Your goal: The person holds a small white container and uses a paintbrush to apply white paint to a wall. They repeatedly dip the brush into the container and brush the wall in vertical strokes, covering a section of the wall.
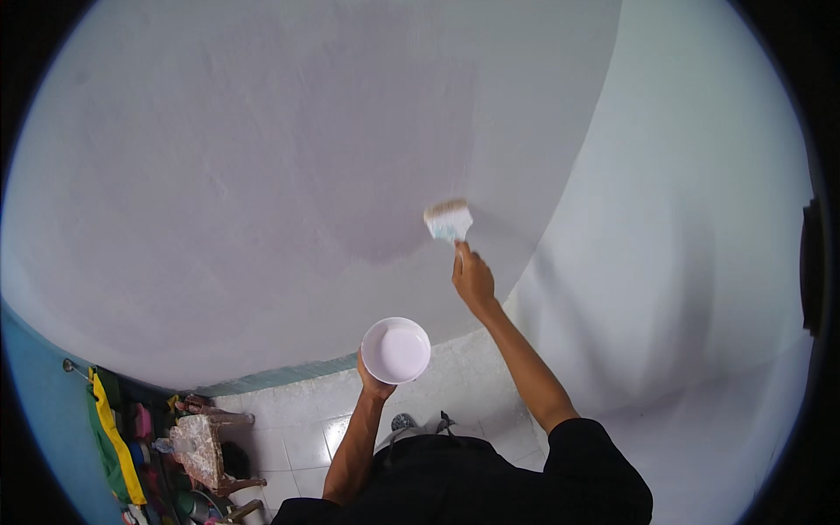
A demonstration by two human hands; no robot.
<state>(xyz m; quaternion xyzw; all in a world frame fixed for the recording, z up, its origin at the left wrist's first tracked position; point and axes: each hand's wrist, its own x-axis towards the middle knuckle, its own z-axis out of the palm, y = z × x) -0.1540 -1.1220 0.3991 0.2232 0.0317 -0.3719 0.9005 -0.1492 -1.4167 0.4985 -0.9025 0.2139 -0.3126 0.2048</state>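
Observation:
My right hand [474, 279] grips the handle of a wide paintbrush [449, 220], whose bristles are at the wall, near the right edge of a lilac painted patch [387, 151]. White and pale blue paint marks the brush's ferrule area. With my left hand [375, 384] I hold a round white tub [396, 350] from below and the side, its open top facing up. Pale pink-lilac paint is inside it. Around the patch the wall [525, 118] is a paler grey-white.
A white side wall [643, 230] meets the painted wall at the right. Lower left, a paint-spattered stool [197, 449] stands on the tiled floor [305, 453]. Beside it hangs a green and yellow cloth [115, 436] near a blue wall [39, 394], with assorted items below.

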